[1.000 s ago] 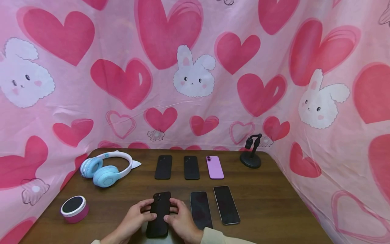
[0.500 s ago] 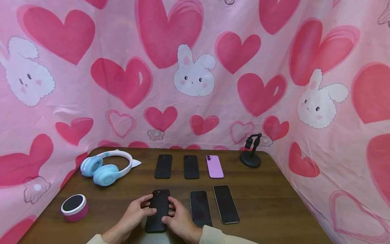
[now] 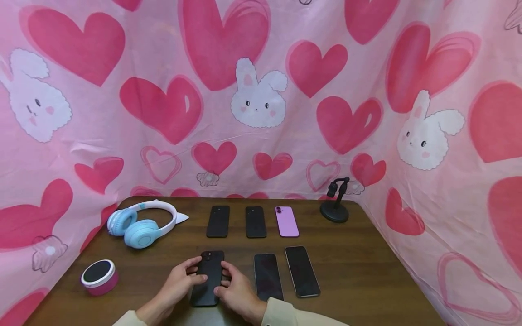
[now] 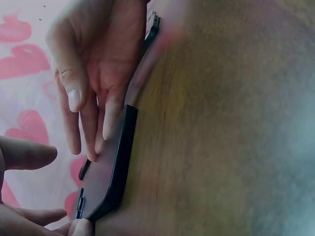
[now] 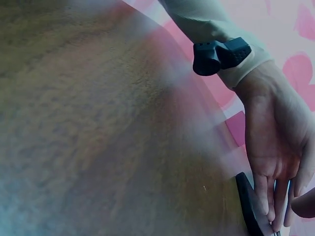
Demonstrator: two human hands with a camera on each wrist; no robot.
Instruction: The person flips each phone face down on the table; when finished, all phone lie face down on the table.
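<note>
In the head view a black smartphone [image 3: 209, 283] lies flat near the table's front, back up, its camera cluster at the far end. My left hand [image 3: 177, 283] is along its left side and my right hand [image 3: 238, 290] along its right, both thumbs over its back. Seen from the left wrist, the right hand [image 4: 101, 64] has straight fingers touching the phone [image 4: 115, 162], and its thumb is lifted off. The left thumb [image 4: 29, 153] also hovers clear, while left fingertips touch the phone's end. From the right wrist, the left hand [image 5: 278, 132] rests loosely straight beside the phone [image 5: 250, 209].
Two screen-up phones [image 3: 268, 276] [image 3: 302, 271] lie to the right. Behind are two black phones [image 3: 218, 221] [image 3: 255, 222] and a purple phone [image 3: 287, 222]. Blue-and-white headphones [image 3: 144, 231], a pink round speaker-like object [image 3: 99, 277] and a black stand [image 3: 335, 208] are around them on the wooden table [image 3: 367, 280].
The black phone has slid a little away from me and to the left, with both hands beside it. The other things stay where they were.
</note>
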